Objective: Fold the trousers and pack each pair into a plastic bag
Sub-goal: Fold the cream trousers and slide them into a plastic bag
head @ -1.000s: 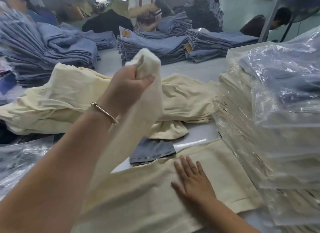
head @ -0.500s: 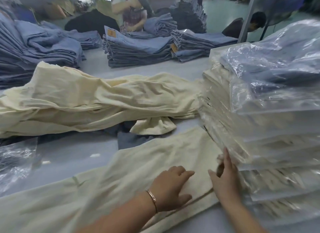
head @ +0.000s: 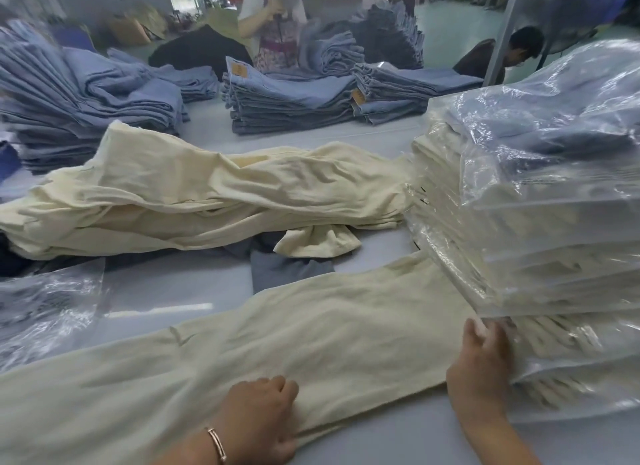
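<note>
A pair of cream trousers (head: 311, 343) lies stretched flat across the near table, from the lower left up to the right. My left hand (head: 263, 416), with a bracelet on its wrist, grips the trousers' near edge with curled fingers. My right hand (head: 481, 371) holds the trousers' right end with curled fingers, right against a tall stack of bagged trousers (head: 554, 222). Empty clear plastic bags (head: 45, 309) lie at the left.
A heap of unfolded cream trousers (head: 207, 194) lies behind, with a grey cloth (head: 284, 267) at its foot. Stacks of blue jeans (head: 294, 101) fill the back of the grey table (head: 173, 291). Two people (head: 273, 25) work beyond it.
My left hand dropped the raised trouser leg and came down onto the near edge. My right hand slid right to the leg end by the bag stack, and its fingers curled.
</note>
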Available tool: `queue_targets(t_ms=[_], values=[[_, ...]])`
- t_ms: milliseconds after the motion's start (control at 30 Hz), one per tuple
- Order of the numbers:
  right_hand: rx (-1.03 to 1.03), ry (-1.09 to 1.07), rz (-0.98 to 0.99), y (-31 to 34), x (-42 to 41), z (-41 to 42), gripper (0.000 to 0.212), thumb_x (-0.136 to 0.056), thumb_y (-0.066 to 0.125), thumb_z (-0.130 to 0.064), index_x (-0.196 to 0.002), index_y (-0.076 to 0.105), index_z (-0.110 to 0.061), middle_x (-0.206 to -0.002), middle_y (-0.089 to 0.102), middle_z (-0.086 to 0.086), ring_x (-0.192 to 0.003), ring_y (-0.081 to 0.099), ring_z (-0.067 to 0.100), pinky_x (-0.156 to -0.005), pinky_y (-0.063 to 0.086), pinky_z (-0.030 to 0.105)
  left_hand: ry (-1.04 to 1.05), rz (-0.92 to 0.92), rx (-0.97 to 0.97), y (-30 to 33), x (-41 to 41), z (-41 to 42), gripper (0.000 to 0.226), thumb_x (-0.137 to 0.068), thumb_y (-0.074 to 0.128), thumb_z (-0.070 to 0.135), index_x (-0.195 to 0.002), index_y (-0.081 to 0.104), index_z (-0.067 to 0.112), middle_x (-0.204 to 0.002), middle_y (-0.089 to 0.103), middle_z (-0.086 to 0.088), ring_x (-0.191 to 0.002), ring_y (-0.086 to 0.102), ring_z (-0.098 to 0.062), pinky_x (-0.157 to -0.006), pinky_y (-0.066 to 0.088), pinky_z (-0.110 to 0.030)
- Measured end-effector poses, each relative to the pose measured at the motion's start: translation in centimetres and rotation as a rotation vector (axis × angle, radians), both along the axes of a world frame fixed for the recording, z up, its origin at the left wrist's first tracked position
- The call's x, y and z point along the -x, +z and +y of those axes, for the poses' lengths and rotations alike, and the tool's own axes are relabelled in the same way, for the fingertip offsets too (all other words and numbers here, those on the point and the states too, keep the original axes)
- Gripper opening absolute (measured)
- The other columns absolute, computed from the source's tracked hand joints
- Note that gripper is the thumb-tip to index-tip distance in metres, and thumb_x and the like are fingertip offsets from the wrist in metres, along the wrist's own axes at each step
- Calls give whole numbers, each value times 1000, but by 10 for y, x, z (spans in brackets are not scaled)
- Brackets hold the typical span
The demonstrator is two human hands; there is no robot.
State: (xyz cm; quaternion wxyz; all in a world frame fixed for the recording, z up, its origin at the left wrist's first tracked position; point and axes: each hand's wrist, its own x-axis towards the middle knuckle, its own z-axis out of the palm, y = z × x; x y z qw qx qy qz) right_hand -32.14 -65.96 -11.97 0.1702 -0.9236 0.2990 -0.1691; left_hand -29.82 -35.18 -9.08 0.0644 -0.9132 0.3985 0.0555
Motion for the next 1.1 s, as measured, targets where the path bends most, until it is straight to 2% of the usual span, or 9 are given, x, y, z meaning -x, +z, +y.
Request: queue_targets(t_ms=[100, 200, 300, 467, 567, 667, 900, 1000, 1100], values=[[18, 55, 116, -4, 7, 3, 62, -65, 54, 24, -122, 62, 2, -145, 31, 32, -132, 26, 48, -105, 32, 52, -49, -23, -29, 3, 3, 0, 42, -36, 68, 59, -55, 58, 23, -52, 55, 12, -44, 55, -3, -36, 38, -17], [174, 244, 146, 1, 7, 13, 54, -48, 68, 22, -98, 73, 1, -134, 50, 30, -122, 46, 51, -95, 40, 62, 31, 103, 44, 7, 0, 6, 26, -67, 57, 44, -75, 56, 19, -79, 63, 3, -74, 61, -17, -60, 41, -29], [201, 300, 281, 9, -3, 37, 45, -77, 60, 1, -120, 66, -12, -150, 37, 15, -141, 29, 33, -117, 16, 49, 114, 317, 165, 1, 0, 18, 27, -80, 39, 42, -81, 53, 19, -89, 59, 0, -81, 56, -21, -67, 40, -33], [68, 603, -85, 14, -29, 74, 37, -85, 62, -13, -120, 65, -2, -135, 54, 20, -124, 53, 38, -99, 46, 53, 552, -133, 696, -6, -39, 63, 32, -92, 38, 27, -90, 66, 12, -92, 64, -5, -91, 58, -24, -83, 43, -34], [144, 729, 99, 4, -36, 77, 54, -100, 43, -34, -149, 31, -18, -159, 19, 6, -146, 20, 21, -118, 18, 45, 1016, -207, 519, -13, -75, 118, 33, -95, 47, 14, -125, 59, 12, -131, 57, -8, -125, 46, -29, -101, 36, -42], [176, 691, 396, -19, -37, 60, 62, -100, 18, -52, -151, -11, -31, -157, -22, -5, -146, -17, 12, -118, -10, 38, 1143, -44, 190, -25, -93, 166, 43, -99, 40, 39, -141, 41, 28, -149, 40, 4, -141, 25, -20, -112, 21, -39], [243, 684, 444, -32, -38, 50, 67, -97, 13, -60, -139, -31, -33, -144, -40, -9, -132, -36, 6, -115, -17, 36, 1223, -166, 192, -17, -122, 197, 23, -91, 53, 48, -85, 66, 29, -103, 65, 1, -107, 48, -26, -88, 31, -37], [200, 716, 395, -30, -37, 49, 68, -99, 23, -56, -150, -11, -26, -153, -23, -6, -143, -20, 11, -115, -14, 33, 1272, -178, 208, -19, -123, 181, 17, -89, 60, 40, -95, 69, 28, -113, 60, -4, -112, 42, -28, -95, 27, -39], [63, 661, 47, -16, -27, 46, 51, -89, 43, -35, -125, 60, -2, -135, 53, 19, -124, 52, 34, -106, 25, 31, 1178, -249, 398, -25, -116, 136, 43, -89, 61, 34, -128, 55, 18, -138, 45, -9, -132, 30, -29, -112, 15, -45]])
